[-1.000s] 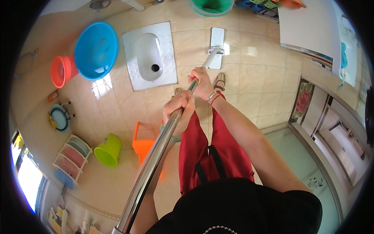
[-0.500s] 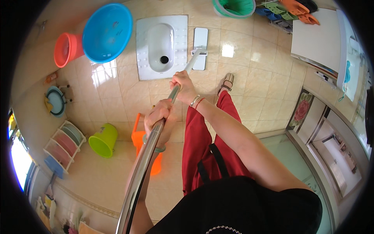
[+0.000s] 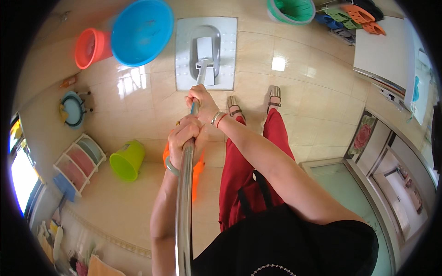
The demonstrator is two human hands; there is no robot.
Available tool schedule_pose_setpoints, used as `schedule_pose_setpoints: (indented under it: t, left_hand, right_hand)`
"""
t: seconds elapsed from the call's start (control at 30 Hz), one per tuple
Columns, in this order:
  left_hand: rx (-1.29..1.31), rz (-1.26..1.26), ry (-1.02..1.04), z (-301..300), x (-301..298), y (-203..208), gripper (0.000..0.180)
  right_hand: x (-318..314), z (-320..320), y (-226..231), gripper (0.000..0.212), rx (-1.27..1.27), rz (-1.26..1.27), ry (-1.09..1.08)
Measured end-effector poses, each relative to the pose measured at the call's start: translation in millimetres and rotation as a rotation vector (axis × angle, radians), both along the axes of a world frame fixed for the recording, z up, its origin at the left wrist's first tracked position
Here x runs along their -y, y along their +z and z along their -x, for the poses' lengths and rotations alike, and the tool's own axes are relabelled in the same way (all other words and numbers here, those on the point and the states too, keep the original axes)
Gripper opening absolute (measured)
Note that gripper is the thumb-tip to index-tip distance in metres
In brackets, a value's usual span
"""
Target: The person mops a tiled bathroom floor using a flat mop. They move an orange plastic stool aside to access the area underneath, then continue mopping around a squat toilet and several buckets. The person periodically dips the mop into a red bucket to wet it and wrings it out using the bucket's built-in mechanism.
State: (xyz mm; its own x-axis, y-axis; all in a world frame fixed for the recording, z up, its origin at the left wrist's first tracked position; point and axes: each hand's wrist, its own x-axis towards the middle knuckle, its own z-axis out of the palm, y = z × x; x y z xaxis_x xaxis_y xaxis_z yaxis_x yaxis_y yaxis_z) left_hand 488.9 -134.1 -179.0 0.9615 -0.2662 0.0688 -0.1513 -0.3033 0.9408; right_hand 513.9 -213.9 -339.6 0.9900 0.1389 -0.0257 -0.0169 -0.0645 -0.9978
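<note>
Both my hands are wrapped round the shiny metal handle of a flat mop (image 3: 184, 207). My right hand (image 3: 203, 102) grips it higher up in the picture, nearer the mop head. Just below it on the pole, my left hand (image 3: 185, 134) is closed too. The white, flat mop head (image 3: 205, 48) is over the basin of a white squat toilet (image 3: 227, 69) set in the tiled floor, and it hides the drain hole. An orange plastic thing (image 3: 198, 177) stands partly hidden behind my left hand and the pole.
At the far left are a large blue basin (image 3: 142, 32) and a red bucket (image 3: 92, 48). A lime bucket (image 3: 127, 160) and a white rack (image 3: 79, 163) stand to the left. A green bucket (image 3: 291, 10) and several clogs (image 3: 361, 14) are at the far right, beside a white cabinet (image 3: 380, 53).
The mop head has moved left from the tiles beside the squat toilet to over its basin. The pole is now more upright in the picture, and both my feet show.
</note>
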Motion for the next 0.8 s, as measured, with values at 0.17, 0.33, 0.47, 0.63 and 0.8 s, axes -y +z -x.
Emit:
schedule_pose_setpoints:
  t: [0.17, 0.33, 0.47, 0.63, 0.8]
  left_hand:
    - [-0.006, 0.092, 0.221, 9, -36, 23, 0.031]
    - [-0.050, 0.179, 0.441, 30, -46, 48, 0.032]
    - [-0.053, 0.186, 0.641, 60, -28, 69, 0.032]
    - [-0.022, 0.372, 0.888, 77, 25, 105, 0.031]
    - [-0.045, 0.572, 1.120, 93, 36, 160, 0.032]
  right_hand:
    - [-42, -1, 29, 0.008, -0.006, -0.046, 0.133]
    - [-46, 4, 50, 0.009, -0.057, 0.120, 0.243]
    - [-32, 25, 76, 0.012, -0.054, 0.115, 0.291]
    - [18, 58, 74, 0.035, 0.074, 0.192, -0.062]
    - [61, 73, 96, 0.037, -1.238, -0.560, -0.075]
